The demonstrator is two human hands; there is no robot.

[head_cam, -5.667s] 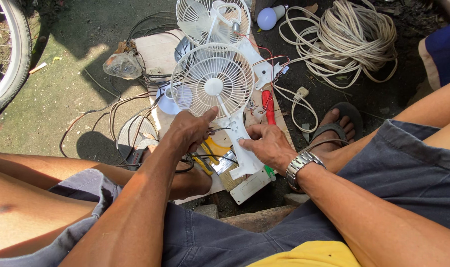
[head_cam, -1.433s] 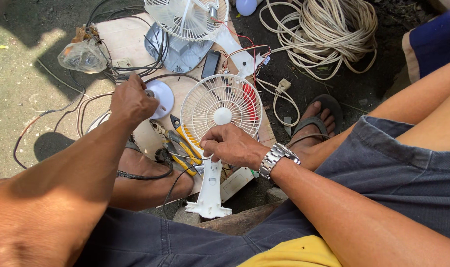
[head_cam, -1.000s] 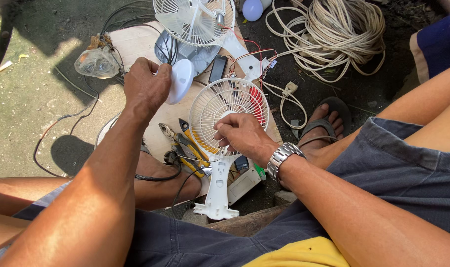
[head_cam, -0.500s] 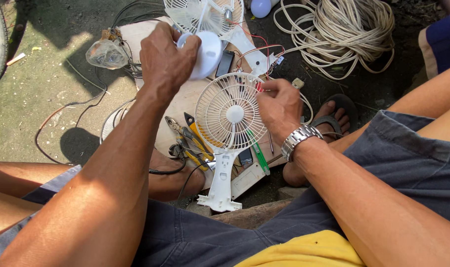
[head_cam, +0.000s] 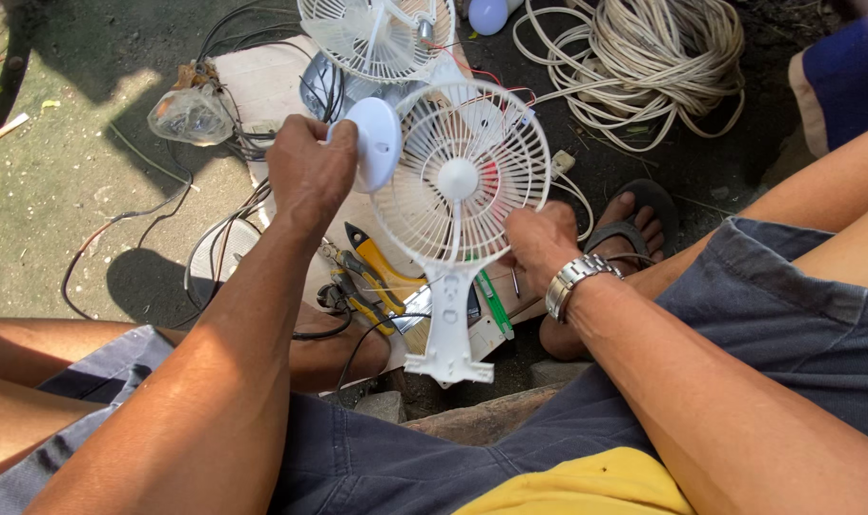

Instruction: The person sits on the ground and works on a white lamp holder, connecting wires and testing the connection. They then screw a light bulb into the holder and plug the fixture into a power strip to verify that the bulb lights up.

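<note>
We are outdoors, on a rough concrete floor (head_cam: pixel 62 181) in strong sunlight, with hard shadows across it. A flat piece of cardboard (head_cam: pixel 262 86) lies on this floor and carries most of the things.

On the far side we see a second white fan (head_cam: pixel 377 33) lying on the cardboard, and beside it a round white bulb (head_cam: pixel 488 13). To the right of them is a big coil of pale cable (head_cam: pixel 658 62) on the dark ground. A crumpled clear plastic bag (head_cam: pixel 188 114) rests at the left edge of the cardboard, with thin black wires (head_cam: pixel 157 205) running around it. Under the fan in our hands lie yellow-handled pliers (head_cam: pixel 377 277) and a green screwdriver (head_cam: pixel 494 303). A foot in a sandal (head_cam: pixel 625 224) stands on the ground at the right.

The small white fan (head_cam: pixel 458 186) is held upright above the cardboard, between our two hands, its flat base (head_cam: pixel 448 358) hanging down near our knees. Our right hand (head_cam: pixel 541 246), with a metal watch (head_cam: pixel 577 281) on the wrist, is closed on the lower right rim of its grille. Our left hand (head_cam: pixel 310 176) is clamped on a round white cap (head_cam: pixel 377 143), which is just beside the left edge of the grille; we cannot tell if they touch.
</note>
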